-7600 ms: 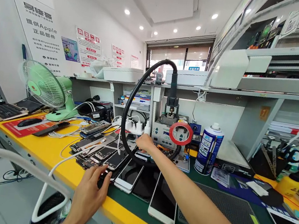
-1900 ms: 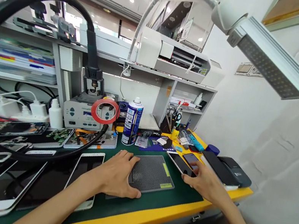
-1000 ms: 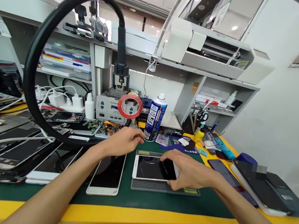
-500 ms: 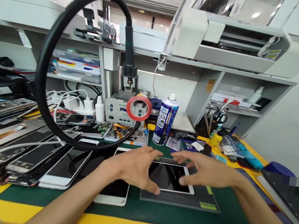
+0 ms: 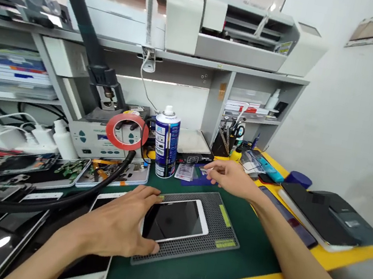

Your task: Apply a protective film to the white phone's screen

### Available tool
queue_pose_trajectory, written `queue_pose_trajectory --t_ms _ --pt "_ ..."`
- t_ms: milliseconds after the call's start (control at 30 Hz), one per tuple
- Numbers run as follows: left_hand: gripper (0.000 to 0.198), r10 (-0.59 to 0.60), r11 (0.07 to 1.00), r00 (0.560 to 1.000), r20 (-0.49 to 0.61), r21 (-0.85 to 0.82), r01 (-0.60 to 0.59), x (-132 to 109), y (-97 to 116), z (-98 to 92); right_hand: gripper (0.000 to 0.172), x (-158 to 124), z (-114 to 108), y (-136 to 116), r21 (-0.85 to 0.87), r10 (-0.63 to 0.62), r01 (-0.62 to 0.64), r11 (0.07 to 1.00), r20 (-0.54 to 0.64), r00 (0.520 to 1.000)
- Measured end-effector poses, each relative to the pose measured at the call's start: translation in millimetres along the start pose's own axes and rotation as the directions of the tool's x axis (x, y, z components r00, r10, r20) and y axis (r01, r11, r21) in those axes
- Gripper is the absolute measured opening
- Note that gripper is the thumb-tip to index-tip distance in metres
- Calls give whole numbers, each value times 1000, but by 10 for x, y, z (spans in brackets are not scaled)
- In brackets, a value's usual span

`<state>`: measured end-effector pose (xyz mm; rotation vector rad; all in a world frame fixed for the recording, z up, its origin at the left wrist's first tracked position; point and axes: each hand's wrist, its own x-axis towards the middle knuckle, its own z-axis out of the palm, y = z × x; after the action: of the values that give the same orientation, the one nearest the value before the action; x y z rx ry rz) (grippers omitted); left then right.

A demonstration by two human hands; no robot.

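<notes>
Two hands on two different things, with my eyes able to follow only one: that is where I see the trouble. My left hand [image 5: 112,230] lies spread over the left end of the white phone [image 5: 177,219], thumb along its near edge and forefinger at its far corner. It is bracing the phone rather than lifting it, and I cannot tell how firmly it presses. The phone lies face up on the grey mesh mat [image 5: 218,207], which sits in the middle of the worktop [image 5: 250,266], close to the front edge. My right hand [image 5: 233,179] is stretched toward the back of the worktop with its fingers half uncurled and nothing in them, the tips just beside the small packets [image 5: 184,171] there. If I lean further after it, my left palm could bear down on the glass or push the phone sideways off the mat. The spray can [image 5: 166,143] stands upright just left of my reaching fingers, so a careless sweep could knock it onto the open boards behind it. My left forearm rests over a second white phone [image 5: 86,276] at the front edge and could drag or scratch it. The black hose [image 5: 113,175] curving near my left knuckles could also snag them.
</notes>
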<state>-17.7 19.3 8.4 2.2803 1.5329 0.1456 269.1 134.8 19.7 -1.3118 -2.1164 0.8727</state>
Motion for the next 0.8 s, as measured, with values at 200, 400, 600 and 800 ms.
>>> queue_pose_trajectory --t_ms 200,400,600,800 --pt "76 13 999 1000 -17 -50 -14 30 20 7 23 78 -51 111 -7 40 -42 999 -181 983" --pt "65 80 995 995 -53 -58 -83 57 39 34 26 124 -44 177 -91 68 -102 991 -322 944" --pt "64 78 994 996 -48 -75 -81 62 46 18 26 129 -44 173 -203 33 -125 971 -402 915" --pt "62 74 991 995 -63 -104 -81 68 31 8 28 173 -75 281 -355 18 -188 916 -431 902"
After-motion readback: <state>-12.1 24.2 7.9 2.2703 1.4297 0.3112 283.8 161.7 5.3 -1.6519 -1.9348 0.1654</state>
